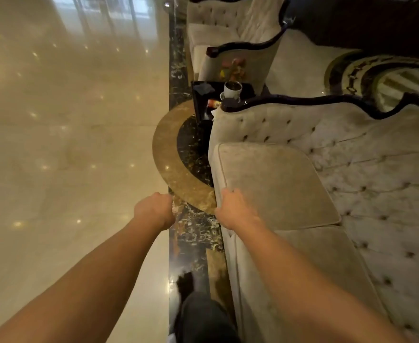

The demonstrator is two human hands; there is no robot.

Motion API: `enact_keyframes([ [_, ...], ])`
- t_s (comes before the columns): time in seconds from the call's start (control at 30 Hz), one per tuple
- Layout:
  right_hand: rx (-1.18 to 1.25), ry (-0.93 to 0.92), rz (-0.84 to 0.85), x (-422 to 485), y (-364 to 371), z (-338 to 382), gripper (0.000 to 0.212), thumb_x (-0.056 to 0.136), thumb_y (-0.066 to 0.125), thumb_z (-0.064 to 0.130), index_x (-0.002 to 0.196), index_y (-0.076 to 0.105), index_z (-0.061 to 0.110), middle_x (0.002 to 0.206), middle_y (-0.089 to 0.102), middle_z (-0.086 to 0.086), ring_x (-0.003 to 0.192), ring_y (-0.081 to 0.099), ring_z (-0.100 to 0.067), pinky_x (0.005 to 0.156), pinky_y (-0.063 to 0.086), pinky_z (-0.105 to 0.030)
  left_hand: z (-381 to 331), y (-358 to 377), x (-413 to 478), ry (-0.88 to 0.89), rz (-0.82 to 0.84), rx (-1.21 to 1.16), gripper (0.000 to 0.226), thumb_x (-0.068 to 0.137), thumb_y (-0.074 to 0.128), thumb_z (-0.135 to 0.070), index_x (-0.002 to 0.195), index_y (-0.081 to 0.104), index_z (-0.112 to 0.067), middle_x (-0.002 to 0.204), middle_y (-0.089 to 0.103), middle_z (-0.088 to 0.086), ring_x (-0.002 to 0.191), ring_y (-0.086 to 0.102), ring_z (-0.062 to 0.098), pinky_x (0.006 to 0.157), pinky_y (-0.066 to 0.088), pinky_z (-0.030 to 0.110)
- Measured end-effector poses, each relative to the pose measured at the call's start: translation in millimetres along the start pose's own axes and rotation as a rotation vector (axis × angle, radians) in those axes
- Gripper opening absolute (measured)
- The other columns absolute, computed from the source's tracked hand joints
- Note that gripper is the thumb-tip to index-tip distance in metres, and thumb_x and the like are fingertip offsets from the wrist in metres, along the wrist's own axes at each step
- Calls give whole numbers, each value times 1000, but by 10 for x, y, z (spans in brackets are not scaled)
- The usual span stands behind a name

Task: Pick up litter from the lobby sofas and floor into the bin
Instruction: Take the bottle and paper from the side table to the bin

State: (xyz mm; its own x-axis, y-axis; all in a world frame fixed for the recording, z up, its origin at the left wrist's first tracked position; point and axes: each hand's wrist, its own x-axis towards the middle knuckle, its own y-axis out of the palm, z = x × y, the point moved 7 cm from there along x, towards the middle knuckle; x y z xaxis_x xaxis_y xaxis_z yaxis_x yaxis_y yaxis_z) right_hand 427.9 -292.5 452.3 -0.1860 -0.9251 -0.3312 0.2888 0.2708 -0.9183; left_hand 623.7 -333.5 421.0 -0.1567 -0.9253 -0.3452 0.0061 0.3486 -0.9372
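Observation:
A cream tufted sofa [352,157] with a dark carved frame fills the right side. My right hand [235,209] rests at the front edge of its seat cushion [277,184], fingers curled over the edge and hidden. My left hand [155,210] hangs over the floor to the left of the sofa, fingers curled under; whether it holds anything is hidden. Beyond the sofa arm, a dark side table [203,100] carries a can lying on its side [214,103], a crumpled white paper [214,112] and a dark wrapper [203,88].
A white potted cup [232,91] stands on the side table. A second cream sofa [228,33] lies further back. The polished marble floor [67,144] spreads left, with a dark band and gold ring inlay [169,157]. My leg and shoe [191,305] are at the bottom.

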Motion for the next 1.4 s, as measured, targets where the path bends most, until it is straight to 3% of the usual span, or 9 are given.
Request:
enact_keyframes([
  [0.1, -32, 23, -20, 809, -170, 173, 34, 89, 47, 25, 122, 50, 18, 122, 50, -10, 109, 51, -34, 80, 45, -42, 30, -331, 841, 71, -11, 37, 25, 80, 56, -28, 103, 58, -18, 92, 56, 5, 87, 60, 28, 62, 47, 33],
  [0.23, -57, 27, -50, 1977, -440, 431, 32, 91, 47, 24, 123, 51, 17, 121, 52, -10, 107, 52, -32, 79, 46, -40, 189, -702, 1981, 99, -21, 39, 27, 80, 56, -27, 106, 60, -19, 100, 61, 7, 88, 62, 29, 70, 55, 37],
  [0.53, -53, -55, -10, 4607, -1174, 1447, 33, 91, 52, 25, 122, 50, 15, 120, 54, -11, 108, 53, -32, 84, 48, -43, 584, -1677, 4630, 119, 11, -13, 30, 77, 60, -32, 106, 62, -22, 101, 63, 4, 88, 63, 28, 74, 55, 38],
  [0.77, -7, -32, 17, 6122, -1365, 1877, 32, 92, 48, 25, 121, 49, 14, 119, 52, -10, 109, 50, -31, 77, 42, -38, 753, -2003, 6309, 207, 142, 110, 28, 77, 62, -23, 104, 60, -18, 85, 55, 2, 75, 57, 22, 61, 50, 31],
  [1.0, 98, 311, -66, 7479, -1600, 1607, 34, 89, 54, 26, 119, 48, 11, 120, 53, -13, 109, 52, -33, 81, 46, -41, 273, -2335, 8164, 535, 186, 216, 24, 74, 62, -21, 97, 64, -15, 86, 60, 2, 78, 60, 22, 61, 51, 31],
  [1.07, 117, 407, -42, 7730, -1572, 1522, 39, 90, 54, 28, 124, 46, 12, 124, 51, -13, 113, 51, -34, 81, 46, -40, 72, -2381, 8584, 631, 191, 258, 26, 74, 62, -23, 100, 62, -17, 89, 60, 2, 79, 59, 22, 61, 50, 32],
  [1.17, 192, 510, 2, 8115, -1510, 1408, 42, 90, 55, 29, 127, 44, 11, 124, 50, -14, 114, 51, -34, 84, 46, -41, -202, -2347, 9107, 712, 270, 302, 33, 74, 61, -21, 106, 60, -14, 99, 62, 8, 90, 62, 27, 73, 56, 40],
  [1.27, 331, 640, 43, 8529, -1361, 1209, 41, 90, 55, 26, 126, 43, 11, 123, 49, -15, 110, 53, -33, 83, 46, -40, -493, -2209, 9528, 769, 346, 382, 31, 73, 60, -19, 104, 60, -16, 90, 58, 5, 82, 60, 25, 70, 56, 40],
  [1.4, 433, 738, 149, 9134, -913, 847, 47, 90, 59, 27, 129, 39, 12, 126, 48, -17, 111, 54, -34, 82, 46, -39, -945, -1817, 10147, 827, 416, 481, 36, 75, 61, -21, 111, 58, -17, 99, 59, 6, 88, 60, 25, 74, 55, 40],
])
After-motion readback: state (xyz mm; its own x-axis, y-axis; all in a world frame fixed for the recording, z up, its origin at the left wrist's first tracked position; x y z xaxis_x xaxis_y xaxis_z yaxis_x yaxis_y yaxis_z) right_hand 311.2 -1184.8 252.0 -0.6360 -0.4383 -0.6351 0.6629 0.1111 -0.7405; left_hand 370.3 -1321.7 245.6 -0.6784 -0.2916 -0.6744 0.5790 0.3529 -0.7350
